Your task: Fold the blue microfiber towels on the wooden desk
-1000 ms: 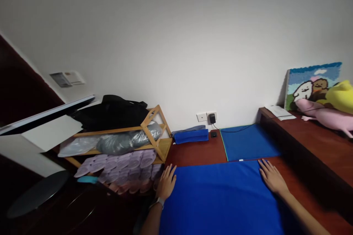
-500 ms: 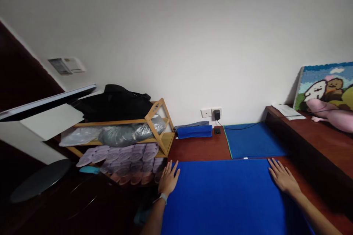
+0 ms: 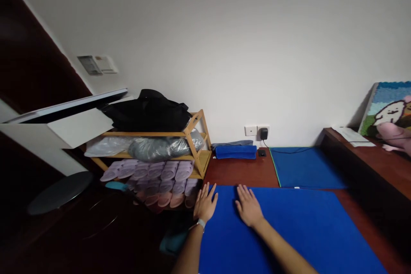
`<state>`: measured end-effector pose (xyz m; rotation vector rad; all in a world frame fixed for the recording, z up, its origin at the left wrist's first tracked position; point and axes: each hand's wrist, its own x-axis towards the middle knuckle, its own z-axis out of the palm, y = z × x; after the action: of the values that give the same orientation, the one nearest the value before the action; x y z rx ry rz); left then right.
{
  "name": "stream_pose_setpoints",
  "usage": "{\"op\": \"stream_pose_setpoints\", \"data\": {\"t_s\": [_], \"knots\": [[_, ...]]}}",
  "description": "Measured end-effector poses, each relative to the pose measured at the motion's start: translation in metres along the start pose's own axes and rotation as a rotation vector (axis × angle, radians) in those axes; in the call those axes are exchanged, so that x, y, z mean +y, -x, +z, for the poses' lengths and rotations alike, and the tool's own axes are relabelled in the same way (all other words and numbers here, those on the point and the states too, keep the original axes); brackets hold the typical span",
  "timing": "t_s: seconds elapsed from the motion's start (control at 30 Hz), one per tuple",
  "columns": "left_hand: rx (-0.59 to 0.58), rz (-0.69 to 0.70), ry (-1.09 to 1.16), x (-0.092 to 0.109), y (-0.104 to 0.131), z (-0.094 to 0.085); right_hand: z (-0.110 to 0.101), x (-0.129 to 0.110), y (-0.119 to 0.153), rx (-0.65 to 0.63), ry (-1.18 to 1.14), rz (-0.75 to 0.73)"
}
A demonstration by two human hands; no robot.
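Note:
A large blue cloth (image 3: 295, 222) lies spread flat over a reddish-brown wooden surface (image 3: 237, 171). My left hand (image 3: 205, 205), with a watch on its wrist, rests at the cloth's far left corner, fingers stretched out. Flat on the same cloth, a short way to the right, my right hand (image 3: 249, 207) lies near the far edge with its fingers extended. Neither hand holds anything. Beyond the cloth is a second blue cloth (image 3: 305, 167) with a green edge. A folded blue cloth (image 3: 236, 151) sits against the wall.
On the left stands a wooden rack (image 3: 199, 145) with purple slippers (image 3: 168, 170) and a black bag (image 3: 149, 111). A black plug (image 3: 263, 133) sits in the wall socket, its cable trailing right. A raised ledge (image 3: 353, 147) carries a pink plush toy (image 3: 394, 137).
My right hand has moved left across the cloth, from its far right corner to near my left hand. My left hand stays at the left corner. The view has turned slightly left.

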<state>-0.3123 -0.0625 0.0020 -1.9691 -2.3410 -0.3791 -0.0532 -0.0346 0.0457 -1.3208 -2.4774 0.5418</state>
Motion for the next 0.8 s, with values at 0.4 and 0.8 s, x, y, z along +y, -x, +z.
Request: {"op": "stream_pose_setpoints", "data": {"t_s": [0.4,0.8], "knots": [[-0.004,-0.014,-0.004,-0.003,-0.005,0.002,-0.013,0.119,0.054,0.111,0.165,0.215],[-0.027,-0.012,-0.037,-0.009,-0.012,0.008,-0.094,0.334,0.157,0.156,0.358,0.637]]}}
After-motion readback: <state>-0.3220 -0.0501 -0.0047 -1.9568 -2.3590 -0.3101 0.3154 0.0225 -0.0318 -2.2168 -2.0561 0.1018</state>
